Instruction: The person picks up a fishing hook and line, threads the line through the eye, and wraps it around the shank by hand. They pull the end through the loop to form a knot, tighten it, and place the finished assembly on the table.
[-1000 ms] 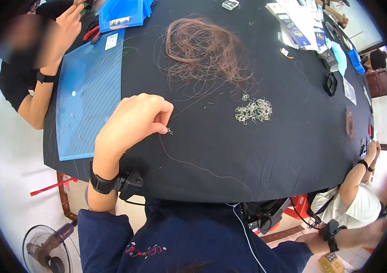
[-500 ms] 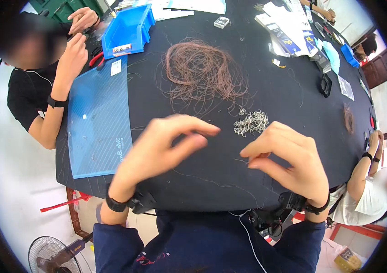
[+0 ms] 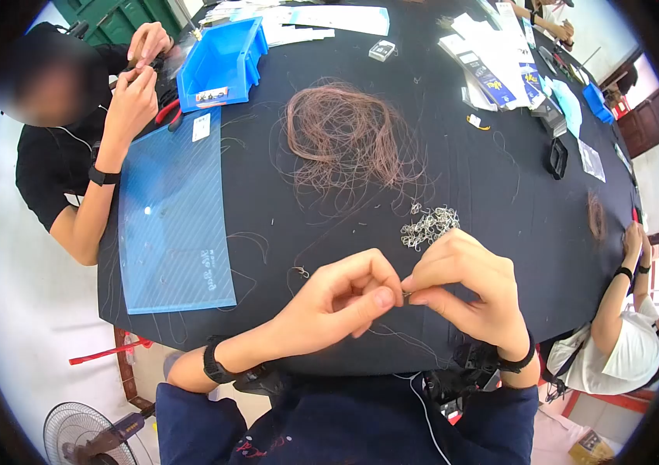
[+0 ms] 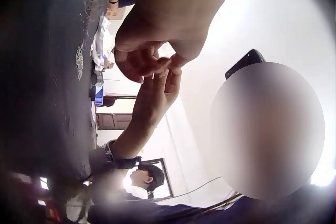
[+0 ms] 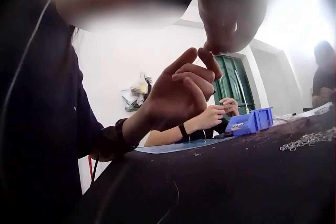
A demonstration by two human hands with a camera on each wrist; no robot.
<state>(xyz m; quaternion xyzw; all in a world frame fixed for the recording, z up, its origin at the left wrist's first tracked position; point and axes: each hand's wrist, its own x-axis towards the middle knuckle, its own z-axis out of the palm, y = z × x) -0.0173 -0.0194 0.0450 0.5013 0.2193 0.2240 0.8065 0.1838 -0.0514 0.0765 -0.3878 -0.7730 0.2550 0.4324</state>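
Two hands met fingertip to fingertip over one tiny metal piece.
The right hand [image 3: 473,287] pinched the small piece [image 3: 407,294] between thumb and forefinger, and the left hand [image 3: 337,301] had its thumb and forefinger curled in on it from the other side. It sat near the silvery pile [image 3: 429,227], well apart from the brown strand bundle [image 3: 382,143]. The step in hand looked like close fingertip work on that piece; the next move seemed to call for a steady grip and slight finger shifts. The head view showed the piece; the right wrist view showed instead the hands raised clear of the counter [image 5: 231,182], and the left wrist view left the piece too small to make out.
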